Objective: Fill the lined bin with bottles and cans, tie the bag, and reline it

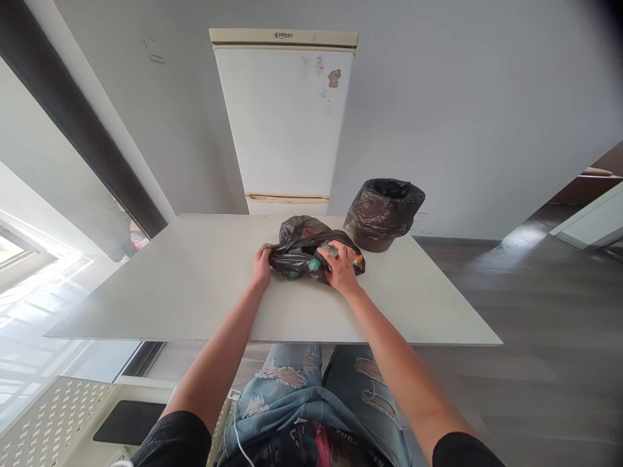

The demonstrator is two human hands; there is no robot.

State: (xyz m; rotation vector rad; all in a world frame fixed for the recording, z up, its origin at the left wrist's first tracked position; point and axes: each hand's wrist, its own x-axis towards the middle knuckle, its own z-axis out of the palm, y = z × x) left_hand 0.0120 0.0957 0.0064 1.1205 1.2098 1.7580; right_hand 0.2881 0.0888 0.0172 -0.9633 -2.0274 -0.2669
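Observation:
A black plastic bag (304,228) lies on the white table with its mouth open toward me. Closed around the bag's left edge is my left hand (262,264). My right hand (342,269) reaches into the opening, its fingers curled over a clear bottle whose body is mostly hidden under them. A green bottle cap (314,264) shows just left of those fingers. Another green round piece (293,275) shows through the thin plastic lower down. To the right of my fingers, an orange and white wrapped item (358,260) peeks out of the bag.
A brown bin lined with a black bag (382,214) stands at the table's back right edge. Behind the white table (195,285) is a white refrigerator (287,117). At lower left, a dark flat device (129,421) rests on a pale surface.

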